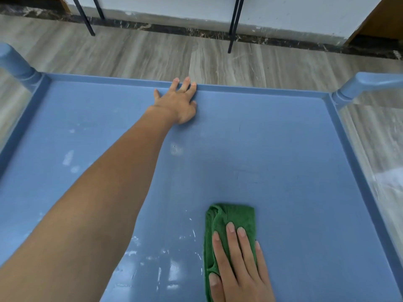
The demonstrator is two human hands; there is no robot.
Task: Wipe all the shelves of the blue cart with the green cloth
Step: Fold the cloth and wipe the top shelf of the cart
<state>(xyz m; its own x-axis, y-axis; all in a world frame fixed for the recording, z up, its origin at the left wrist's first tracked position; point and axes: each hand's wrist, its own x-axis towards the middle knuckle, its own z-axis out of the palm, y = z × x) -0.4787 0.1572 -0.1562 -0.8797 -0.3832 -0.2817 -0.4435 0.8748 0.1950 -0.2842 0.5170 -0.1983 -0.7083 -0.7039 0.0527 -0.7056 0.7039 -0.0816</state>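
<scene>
Wiping top shelf (283, 131) of blue cart, lower shelves probably pending.
Right hand (237, 267) pressing flat, open, on green cloth (231, 216); left hand (177, 101) open, bracing cart's far rim; next, sweeping toward white smudges (69, 158).

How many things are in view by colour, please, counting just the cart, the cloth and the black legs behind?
Blue: 1, the cart
Green: 1, the cloth
Black: 4, two legs left and two legs right
Total: 6
</scene>
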